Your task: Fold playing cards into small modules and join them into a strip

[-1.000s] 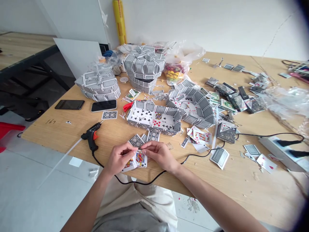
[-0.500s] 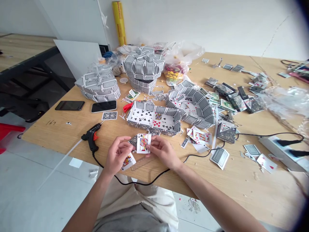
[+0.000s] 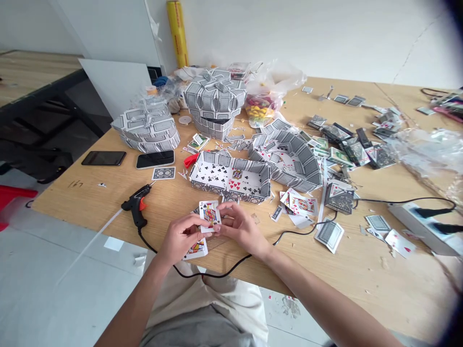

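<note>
The jack card [image 3: 209, 215] is located above the near part of the wooden table [image 3: 347, 270], face toward the wearer. The right hand [image 3: 241, 230] pinches its right side between thumb and fingers; the left hand [image 3: 181, 238] grips the lower left side, its fingers nearly closed (the contact behind the card is hidden). Another face card [image 3: 197, 249] lies below the left hand, near the table edge. Beyond the hands stands an oblong card-built tray [image 3: 224, 191], open at the top. A black glue gun [image 3: 137, 205] rests to the left; two phones [image 3: 103, 158] lie behind it.
</note>
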`<state>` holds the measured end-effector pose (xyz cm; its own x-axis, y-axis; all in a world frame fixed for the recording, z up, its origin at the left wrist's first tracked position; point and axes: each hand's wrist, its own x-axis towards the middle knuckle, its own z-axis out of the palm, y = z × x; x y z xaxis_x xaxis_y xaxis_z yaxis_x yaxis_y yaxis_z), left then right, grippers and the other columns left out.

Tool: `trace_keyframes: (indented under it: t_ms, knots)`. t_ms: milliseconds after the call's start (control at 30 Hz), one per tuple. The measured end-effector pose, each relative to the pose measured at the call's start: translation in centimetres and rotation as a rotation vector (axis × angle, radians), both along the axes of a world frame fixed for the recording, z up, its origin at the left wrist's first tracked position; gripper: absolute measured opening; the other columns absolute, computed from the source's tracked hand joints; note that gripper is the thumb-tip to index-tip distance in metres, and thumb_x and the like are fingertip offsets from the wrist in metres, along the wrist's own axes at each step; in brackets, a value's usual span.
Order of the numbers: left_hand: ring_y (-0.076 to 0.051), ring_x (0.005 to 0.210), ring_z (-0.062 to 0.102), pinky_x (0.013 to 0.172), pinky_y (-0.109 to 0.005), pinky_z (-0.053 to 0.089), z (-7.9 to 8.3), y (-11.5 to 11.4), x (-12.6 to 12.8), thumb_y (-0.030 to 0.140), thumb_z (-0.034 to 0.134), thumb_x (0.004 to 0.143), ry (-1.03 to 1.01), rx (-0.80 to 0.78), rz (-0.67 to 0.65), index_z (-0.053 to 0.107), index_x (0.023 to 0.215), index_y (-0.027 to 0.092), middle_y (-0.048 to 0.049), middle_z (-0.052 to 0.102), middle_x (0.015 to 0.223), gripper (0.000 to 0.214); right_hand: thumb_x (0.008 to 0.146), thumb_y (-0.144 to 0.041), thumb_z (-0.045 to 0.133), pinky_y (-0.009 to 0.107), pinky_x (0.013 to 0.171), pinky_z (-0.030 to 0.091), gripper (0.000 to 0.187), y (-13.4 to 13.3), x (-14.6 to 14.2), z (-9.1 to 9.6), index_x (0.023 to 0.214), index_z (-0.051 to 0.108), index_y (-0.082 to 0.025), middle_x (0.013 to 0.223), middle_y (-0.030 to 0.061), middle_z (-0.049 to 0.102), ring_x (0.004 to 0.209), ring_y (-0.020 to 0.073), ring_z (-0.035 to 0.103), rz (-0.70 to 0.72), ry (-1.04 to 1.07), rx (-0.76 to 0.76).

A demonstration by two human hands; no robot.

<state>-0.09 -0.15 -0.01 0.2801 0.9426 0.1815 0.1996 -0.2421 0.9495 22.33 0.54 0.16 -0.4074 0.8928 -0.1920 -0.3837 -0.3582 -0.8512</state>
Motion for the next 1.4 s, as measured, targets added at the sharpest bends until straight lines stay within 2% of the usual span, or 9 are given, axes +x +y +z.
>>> trace_keyframes:
  t_ms: [200, 333, 567, 667, 833, 967, 1067, 1167, 1400]
  knots:
    - [-0.012, 0.066, 0.059, 0.059, -0.022, 0.045, -0.1, -0.3, -0.2, 0.035, 0.08, 0.094, -0.003, -0.103, 0.045, 0.079, 0.096, 0.019, -0.005, 0.075, 0.091, 0.016, 0.078, -0.039, 0.096, 0.033, 0.087, 0.063, 0.035, -0.5, -0.1, -0.6, 0.104, 0.082, -0.02, 0.113, 0.0078, 0.07, 0.097, 0.0199, 0.074, -0.03, -0.184, 0.236]
    - [-0.01, 0.06, 0.049, 0.055, -0.023, 0.037, 0.1, -0.3, -0.2, 0.038, 0.078, 0.095, -0.011, -0.123, 0.043, 0.078, 0.093, 0.018, -0.0032, 0.071, 0.085, 0.021, 0.083, -0.043, 0.092, 0.033, 0.085, 0.061, 0.026, -0.5, -0.2, -0.7, 0.095, 0.086, -0.021, 0.107, 0.0087, 0.074, 0.096, 0.0209, 0.073, -0.067, -0.291, 0.342]
    - [-0.009, 0.055, 0.042, 0.053, -0.023, 0.031, 0.1, -0.4, 0.0, 0.04, 0.078, 0.094, 0.041, -0.148, 0.069, 0.07, 0.083, 0.018, 0.003, 0.059, 0.07, 0.025, 0.078, -0.05, 0.094, 0.03, 0.076, 0.061, 0.038, -0.6, -0.7, -0.8, 0.092, 0.077, -0.019, 0.088, 0.0046, 0.078, 0.08, 0.0184, 0.074, -0.09, -0.228, 0.155]
    - [-0.01, 0.055, 0.048, 0.053, -0.023, 0.034, -0.2, -0.3, 0.1, 0.041, 0.078, 0.095, 0.071, -0.164, 0.093, 0.068, 0.086, 0.019, 0.0037, 0.061, 0.066, 0.026, 0.08, -0.055, 0.09, 0.031, 0.074, 0.063, 0.041, -0.7, -0.6, -1.1, 0.093, 0.074, -0.019, 0.086, 0.0048, 0.078, 0.077, 0.0196, 0.076, -0.083, -0.247, 0.103]
    - [-0.016, 0.07, 0.069, 0.065, -0.024, 0.049, 0.0, -0.3, 0.3, 0.044, 0.074, 0.098, 0.017, -0.221, 0.15, 0.064, 0.108, 0.021, -0.0009, 0.076, 0.079, 0.027, 0.091, -0.057, 0.079, 0.032, 0.067, 0.06, 0.04, -0.5, 0.0, -0.7, 0.105, 0.072, -0.02, 0.078, 0.0051, 0.079, 0.071, 0.0223, 0.077, -0.133, -0.52, 0.21]
    - [-0.016, 0.067, 0.068, 0.064, -0.024, 0.051, 0.1, -0.1, 0.2, 0.046, 0.073, 0.098, -0.019, -0.215, 0.267, 0.064, 0.101, 0.02, 0.0007, 0.071, 0.072, 0.028, 0.098, -0.047, 0.072, 0.028, 0.058, 0.051, 0.034, -0.6, 0.3, 0.2, 0.122, 0.069, -0.023, 0.083, 0.002, 0.08, 0.057, 0.0164, 0.067, -0.201, -0.754, 0.34]
    - [-0.015, 0.068, 0.068, 0.066, -0.024, 0.052, -0.2, 0.2, 0.1, 0.048, 0.075, 0.096, -0.057, -0.203, 0.318, 0.066, 0.099, 0.02, 0.0012, 0.07, 0.073, 0.03, 0.1, -0.043, 0.07, 0.027, 0.058, 0.045, 0.024, -0.8, 0.3, 0.7, 0.109, 0.075, -0.021, 0.068, -0.0012, 0.07, 0.054, 0.0144, 0.058, -0.247, -0.875, 0.463]
    - [-0.015, 0.069, 0.066, 0.066, -0.023, 0.052, -0.5, 0.3, 0.0, 0.05, 0.074, 0.097, -0.081, -0.178, 0.37, 0.067, 0.099, 0.02, 0.0006, 0.069, 0.075, 0.031, 0.1, -0.047, 0.07, 0.025, 0.057, 0.043, 0.029, -1.1, 0.1, 1.0, 0.096, 0.077, -0.019, 0.067, 0.0002, 0.069, 0.057, 0.0135, 0.057, -0.122, -0.785, 0.477]
    - [-0.011, 0.059, 0.058, 0.056, -0.021, 0.047, -0.3, 0.1, 0.2, 0.051, 0.068, 0.101, -0.094, -0.138, 0.426, 0.066, 0.1, 0.02, 0.0005, 0.068, 0.079, 0.031, 0.092, -0.052, 0.081, 0.022, 0.058, 0.049, 0.036, -2.2, -1.1, 0.9, 0.106, 0.082, -0.018, 0.083, 0.0041, 0.08, 0.062, 0.0134, 0.066, 0.218, -0.586, 0.421]
